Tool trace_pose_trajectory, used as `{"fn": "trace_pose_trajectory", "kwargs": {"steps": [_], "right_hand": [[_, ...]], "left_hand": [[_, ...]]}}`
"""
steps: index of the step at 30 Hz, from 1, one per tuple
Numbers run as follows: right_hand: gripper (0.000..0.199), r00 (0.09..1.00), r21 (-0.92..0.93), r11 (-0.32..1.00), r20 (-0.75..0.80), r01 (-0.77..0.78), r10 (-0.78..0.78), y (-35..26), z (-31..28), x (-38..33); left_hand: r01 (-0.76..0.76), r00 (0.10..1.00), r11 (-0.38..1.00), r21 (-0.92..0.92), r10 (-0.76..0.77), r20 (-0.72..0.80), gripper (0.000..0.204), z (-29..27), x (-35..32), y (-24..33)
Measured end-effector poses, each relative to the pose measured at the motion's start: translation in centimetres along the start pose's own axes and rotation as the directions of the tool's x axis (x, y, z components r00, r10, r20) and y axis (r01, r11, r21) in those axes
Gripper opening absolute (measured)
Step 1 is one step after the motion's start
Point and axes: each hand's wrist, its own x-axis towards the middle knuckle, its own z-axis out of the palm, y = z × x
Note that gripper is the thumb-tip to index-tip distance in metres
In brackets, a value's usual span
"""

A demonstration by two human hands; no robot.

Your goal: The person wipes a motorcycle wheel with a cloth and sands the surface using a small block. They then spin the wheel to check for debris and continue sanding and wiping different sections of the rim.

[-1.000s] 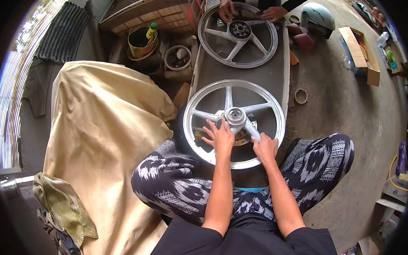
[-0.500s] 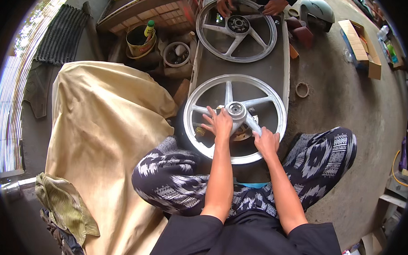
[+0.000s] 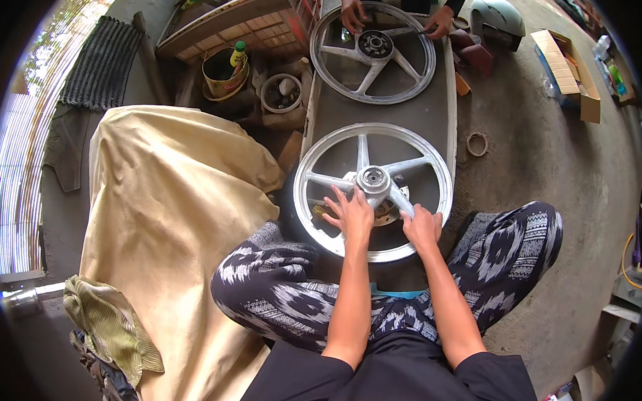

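Observation:
In front of my crossed legs is a silvery-white spoked wheel rim with a round central hub. My left hand lies just below the hub, fingers spread, its fingertips against the lower spoke area. My right hand is closed around the lower-right spoke; whether something small sits in its palm is hidden. Through the gaps in the wheel, a pale round part shows beneath it.
Across from me, a co-worker's hands rest at a second spoked wheel on the same long grey board. A bucket and a round tub stand left, beyond a tan cover. Rightward are a ring, helmet and cardboard box.
My left hand has slid from beside the hub to just below it, fingers still spread. My right hand stays on its spoke. The co-worker's right-side hand has shifted lower along the far wheel.

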Motion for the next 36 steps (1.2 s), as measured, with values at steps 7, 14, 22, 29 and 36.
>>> {"fn": "trace_pose_trajectory", "kwargs": {"steps": [7,14,22,29,36], "right_hand": [[0.033,1.0,0.032,0.999,0.011,0.002,-0.002,0.1,0.0,0.1],[0.033,1.0,0.039,0.999,-0.006,0.006,-0.005,0.0,0.2,0.3],[0.033,0.997,0.072,0.997,-0.071,0.01,-0.005,1.0,0.4,0.2],[0.034,0.999,0.058,0.998,-0.048,0.02,-0.017,-0.4,0.0,0.0],[0.034,1.0,0.043,0.999,-0.01,-0.013,0.014,0.5,0.0,0.1]], "left_hand": [[0.139,0.961,0.99,-0.034,-0.126,0.246,0.046,-3.3,0.7,-2.0],[-0.035,0.997,0.982,-0.187,0.047,0.061,0.047,-3.1,2.1,-3.1],[-0.234,0.971,0.968,0.087,0.237,-0.025,0.036,0.5,-3.9,0.2],[-0.147,0.983,0.985,0.092,0.156,-0.095,0.044,2.6,-1.7,0.5],[0.21,0.977,0.97,-0.124,-0.213,-0.013,0.064,-2.2,-1.7,-0.5]]}}
